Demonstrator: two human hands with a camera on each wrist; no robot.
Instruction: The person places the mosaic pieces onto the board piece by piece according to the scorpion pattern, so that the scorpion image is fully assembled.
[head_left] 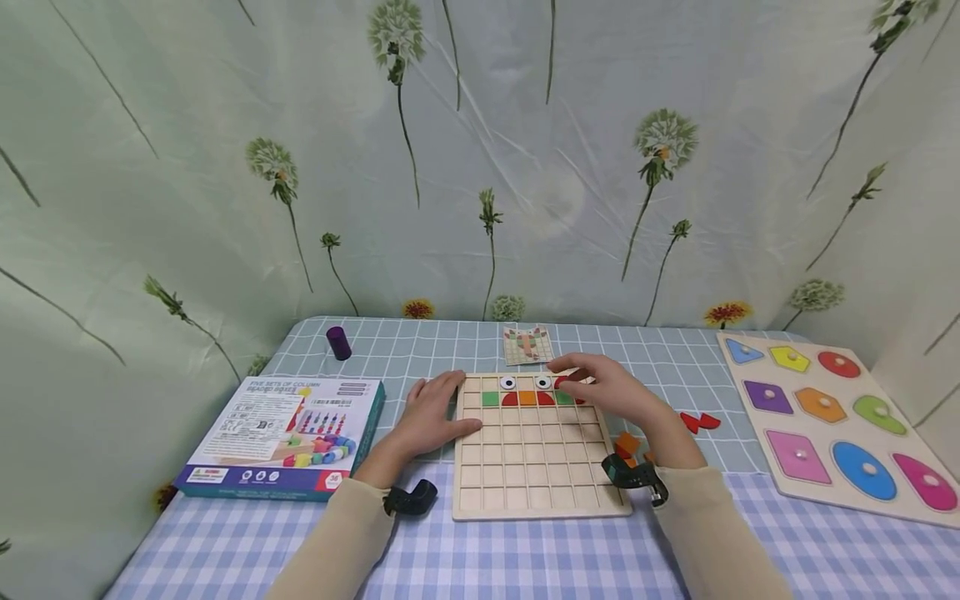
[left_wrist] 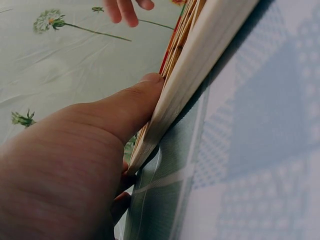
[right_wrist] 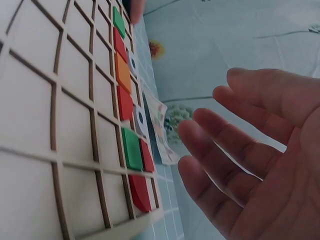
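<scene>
My right hand (head_left: 611, 389) hovers, fingers loose and empty, at the grid board's (head_left: 542, 467) far right corner.
My left hand (head_left: 429, 417), fingers extended, touches its left edge; steady pressure there should keep the coloured pieces (head_left: 527, 398) in its far rows flat. Beyond it lies a pattern card (head_left: 527, 345); right of it, loose red pieces (head_left: 708, 422).

head: high behind board (head_left: 538, 477), forward-down, farthest | left wrist: close, forward along left edge | right wrist: close, forward over far-right corner | head+right share far-edge tiles (head_left: 527, 398)
</scene>
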